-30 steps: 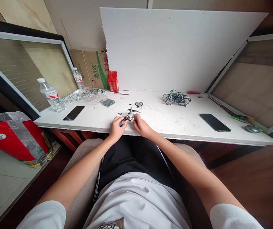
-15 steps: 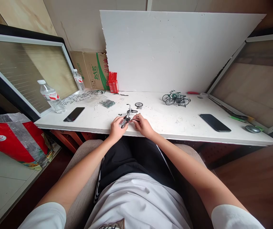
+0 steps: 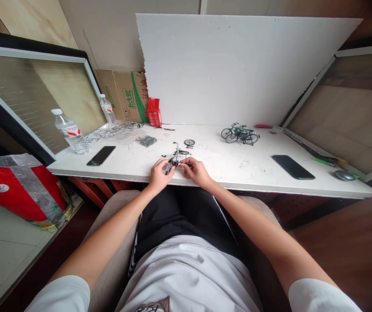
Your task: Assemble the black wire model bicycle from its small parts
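A black model bicycle frame with upright handlebars is held just above the front edge of the white table. My left hand is closed around its rear part. From the other side my right hand pinches a thin dark rod-like tool whose tip points at the frame; its exact kind is too small to make out. Behind the frame lies a loose spoked wheel, with a small black part by it. Another wheel lies close to the handlebars, and a black bit rests to the left.
Assembled model bicycles stand at the back right. Phones lie on the left and right. A water bottle, part frames, a small bag of parts and a red box occupy the left side.
The fingers of my right hand have shifted slightly, and the hand sits a little more to the right. My left hand keeps its grip on the bicycle frame.
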Demonstrator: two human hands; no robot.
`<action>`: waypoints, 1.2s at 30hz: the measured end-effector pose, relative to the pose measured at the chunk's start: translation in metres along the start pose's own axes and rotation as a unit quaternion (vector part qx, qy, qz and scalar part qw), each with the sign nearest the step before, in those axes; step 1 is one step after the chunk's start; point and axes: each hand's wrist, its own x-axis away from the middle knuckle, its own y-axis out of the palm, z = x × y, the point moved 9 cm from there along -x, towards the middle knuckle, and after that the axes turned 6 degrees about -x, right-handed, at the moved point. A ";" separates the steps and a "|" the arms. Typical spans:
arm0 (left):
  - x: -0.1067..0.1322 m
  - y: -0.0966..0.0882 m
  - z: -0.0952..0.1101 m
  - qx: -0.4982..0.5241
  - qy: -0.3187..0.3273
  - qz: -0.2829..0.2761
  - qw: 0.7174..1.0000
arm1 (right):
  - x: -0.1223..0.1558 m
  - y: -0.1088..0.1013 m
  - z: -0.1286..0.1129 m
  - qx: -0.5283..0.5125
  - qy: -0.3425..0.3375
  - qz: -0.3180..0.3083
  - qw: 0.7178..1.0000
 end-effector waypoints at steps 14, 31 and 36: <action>-0.001 -0.001 0.001 0.006 0.003 -0.008 1.000 | 0.002 0.001 -0.004 0.015 0.002 -0.013 1.000; 0.000 -0.002 0.009 -0.008 0.021 -0.011 1.000 | 0.003 0.001 -0.009 0.034 0.010 -0.014 0.999; 0.001 -0.002 0.009 -0.010 0.029 -0.006 1.000 | 0.002 0.001 -0.007 0.048 0.013 -0.013 0.999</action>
